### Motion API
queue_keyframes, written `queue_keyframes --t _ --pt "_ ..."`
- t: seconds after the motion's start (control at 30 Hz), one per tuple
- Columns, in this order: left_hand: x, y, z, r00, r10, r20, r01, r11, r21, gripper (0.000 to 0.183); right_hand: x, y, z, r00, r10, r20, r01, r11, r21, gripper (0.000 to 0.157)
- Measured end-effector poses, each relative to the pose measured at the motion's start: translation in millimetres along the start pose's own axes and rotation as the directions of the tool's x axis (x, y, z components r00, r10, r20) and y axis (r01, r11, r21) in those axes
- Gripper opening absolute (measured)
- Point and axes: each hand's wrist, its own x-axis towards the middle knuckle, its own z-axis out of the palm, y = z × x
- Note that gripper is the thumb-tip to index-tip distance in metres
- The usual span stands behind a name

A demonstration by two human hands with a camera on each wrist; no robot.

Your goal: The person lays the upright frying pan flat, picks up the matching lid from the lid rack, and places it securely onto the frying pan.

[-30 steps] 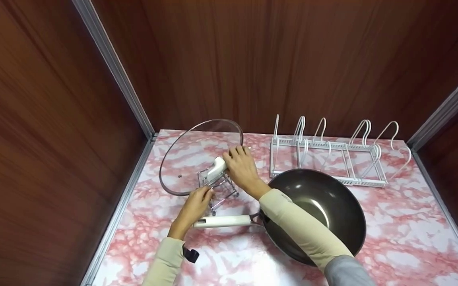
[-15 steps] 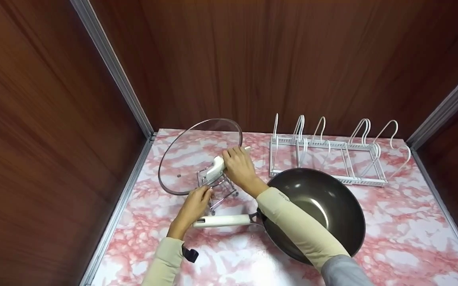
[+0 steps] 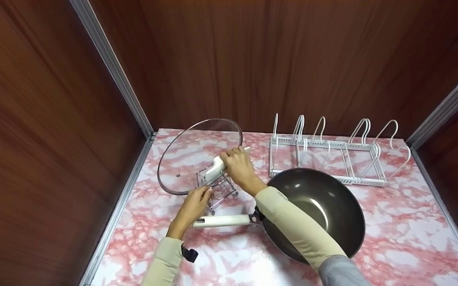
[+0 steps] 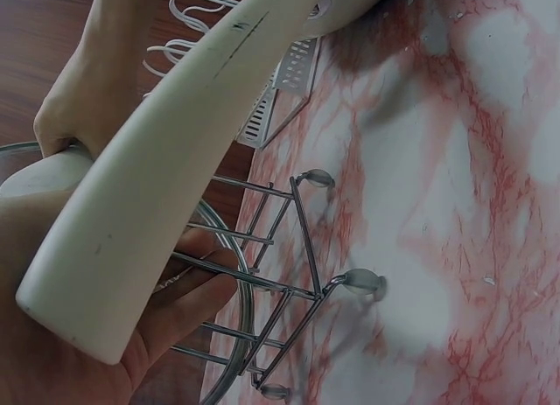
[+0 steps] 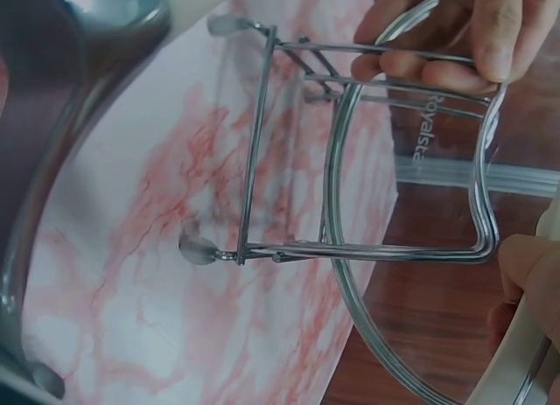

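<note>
A clear glass lid (image 3: pixel 189 159) with a dark rim leans upright in a small chrome wire lid stand (image 5: pixel 367 249), whose feet are on the tabletop. My right hand (image 3: pixel 239 167) grips the lid's long white handle (image 3: pixel 216 169), fingers curled over it. The near side of the wire stand is pinched by my left hand (image 3: pixel 195 204), its thumb and fingers on the wires beside the lid's edge. Close below that hand lies the white handle (image 3: pixel 223 221) of a dark wok (image 3: pixel 328 198). My right forearm crosses above the wok and hides part of it.
A white wire rack (image 3: pixel 344 147) with upright loops stands behind the wok at the back right. Brown wood-look panels (image 3: pixel 253 71) enclose the red-and-white marbled tabletop (image 3: pixel 404 222) at the back and sides.
My right hand has shifted very slightly left along the lid's handle. The left hand, lid, stand and wok stay practically where they were.
</note>
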Motion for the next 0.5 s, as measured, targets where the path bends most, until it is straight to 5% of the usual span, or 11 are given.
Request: queue_keyframes --t 0.5 --pt "2.0 0.3 -3.1 1.000 -0.012 0.019 0.013 0.999 -0.033 0.024 -4.1 1.7 6.0 0.999 0.009 -0.032 -0.007 0.998 0.064 0.031"
